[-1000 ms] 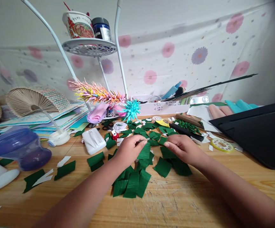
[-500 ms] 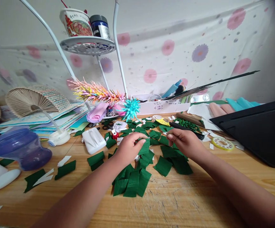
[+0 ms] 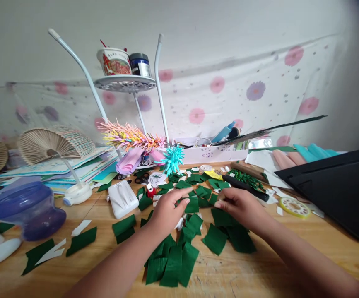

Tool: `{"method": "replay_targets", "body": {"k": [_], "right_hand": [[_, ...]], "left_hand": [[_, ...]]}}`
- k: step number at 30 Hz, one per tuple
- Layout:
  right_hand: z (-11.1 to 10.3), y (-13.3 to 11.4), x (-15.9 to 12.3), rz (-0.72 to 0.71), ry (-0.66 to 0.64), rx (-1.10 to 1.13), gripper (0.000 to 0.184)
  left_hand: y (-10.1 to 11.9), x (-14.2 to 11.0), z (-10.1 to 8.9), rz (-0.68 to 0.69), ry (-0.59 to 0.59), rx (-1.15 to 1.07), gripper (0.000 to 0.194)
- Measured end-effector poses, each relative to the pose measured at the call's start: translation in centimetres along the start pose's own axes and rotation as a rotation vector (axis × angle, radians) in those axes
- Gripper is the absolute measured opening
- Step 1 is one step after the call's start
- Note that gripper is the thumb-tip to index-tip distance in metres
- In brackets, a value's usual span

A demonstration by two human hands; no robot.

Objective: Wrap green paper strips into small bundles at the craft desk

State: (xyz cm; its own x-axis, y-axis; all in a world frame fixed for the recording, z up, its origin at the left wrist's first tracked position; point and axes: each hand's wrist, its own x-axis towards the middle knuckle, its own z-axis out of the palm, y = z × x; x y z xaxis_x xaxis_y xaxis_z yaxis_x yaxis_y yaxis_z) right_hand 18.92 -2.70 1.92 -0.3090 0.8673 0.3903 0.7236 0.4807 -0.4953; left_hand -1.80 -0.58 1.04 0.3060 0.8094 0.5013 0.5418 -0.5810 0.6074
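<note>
My left hand (image 3: 167,210) is closed, with thumb and forefinger at the edge of a small dark-green crepe paper piece (image 3: 193,204). To its right, my right hand (image 3: 238,205) is closed in a pinch, fingertips pointing left toward that piece. Whatever is in this pinch is too small or hidden to make out. Between my forearms lies a pile of cut green crepe paper pieces (image 3: 172,267). More green pieces (image 3: 215,239) lie just below my right hand, and others are scattered behind both hands.
A white box (image 3: 123,199) and a purple container (image 3: 27,211) stand left. Behind are a turquoise spiky ball (image 3: 173,159), scissors (image 3: 142,178) and a white stand (image 3: 126,84). At right lie a black-handled tool (image 3: 244,188), a yellow tape roll (image 3: 295,207) and a black panel (image 3: 331,188).
The view has tilted up, so the scene sits lower in the picture. My right hand has turned slightly, and its fingertips are lower beside the green paper. My left hand stays at its piece.
</note>
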Motion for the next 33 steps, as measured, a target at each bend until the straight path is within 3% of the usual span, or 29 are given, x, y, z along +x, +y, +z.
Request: {"method": "replay_targets", "body": {"k": [6, 12, 16, 19, 24, 33], "right_hand": [[0.1, -0.9, -0.1, 0.034, -0.035, 0.077, 0.021], [0.7, -0.8, 0.0, 0.056, -0.014, -0.024, 0.037], [1.0, -0.6, 0.1, 0.048, -0.051, -0.013, 0.040], [0.8, -0.7, 0.0, 0.030, -0.002, -0.004, 0.039], [0.7, -0.9, 0.0, -0.048, 0.036, -0.015, 0.034], [0.5, -1.0, 0.0, -0.051, -0.038, 0.037, 0.024]], "left_hand": [[0.3, 0.0, -0.3, -0.008, 0.124, 0.019, 0.023], [0.5, 0.0, -0.3, 0.018, 0.116, -0.003, 0.019], [0.4, -0.2, 0.1, -0.034, 0.120, -0.032, 0.020], [0.1, -0.3, 0.4, -0.067, 0.099, -0.038, 0.028], [-0.1, -0.2, 0.6, -0.010, 0.018, -0.037, 0.030], [0.1, -0.3, 0.5, 0.083, -0.049, -0.050, 0.026]]}}
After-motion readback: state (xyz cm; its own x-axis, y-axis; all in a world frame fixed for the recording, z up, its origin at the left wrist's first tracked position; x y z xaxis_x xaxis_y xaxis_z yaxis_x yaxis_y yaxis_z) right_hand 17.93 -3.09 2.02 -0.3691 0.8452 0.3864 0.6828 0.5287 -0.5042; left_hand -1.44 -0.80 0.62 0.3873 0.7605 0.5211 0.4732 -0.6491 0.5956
